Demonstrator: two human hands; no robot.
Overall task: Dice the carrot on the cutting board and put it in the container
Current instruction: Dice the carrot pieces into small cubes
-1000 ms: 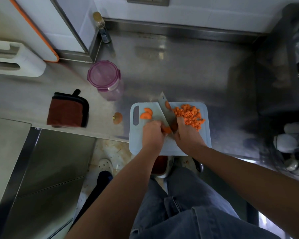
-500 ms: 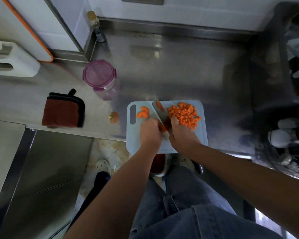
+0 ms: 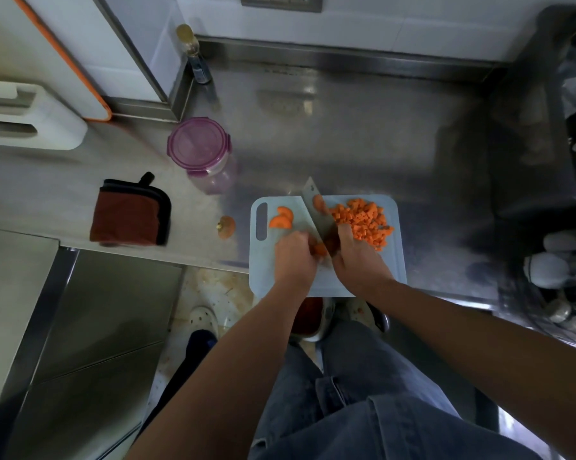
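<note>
A pale blue cutting board (image 3: pixel 393 260) lies at the counter's front edge. On its right part sits a heap of diced carrot (image 3: pixel 363 220). Two half-round carrot slices (image 3: pixel 281 219) rest near the board's handle slot. My left hand (image 3: pixel 295 257) pins a small carrot piece (image 3: pixel 320 249) to the board. My right hand (image 3: pixel 356 257) grips a knife (image 3: pixel 316 214) whose blade points away from me, with a carrot slice stuck to its side. The blade's edge sits at the held piece. The purple-lidded container (image 3: pixel 198 147) stands shut, behind and left of the board.
A carrot end (image 3: pixel 226 227) lies on the counter left of the board. A folded brown cloth (image 3: pixel 130 212) sits further left. A bottle (image 3: pixel 193 54) stands in the back corner. A dark dish rack (image 3: pixel 565 194) fills the right side. My legs and shoes show below.
Both hands stay at the same spot on the board with small chopping shifts of the knife. The view itself has shifted slightly.
</note>
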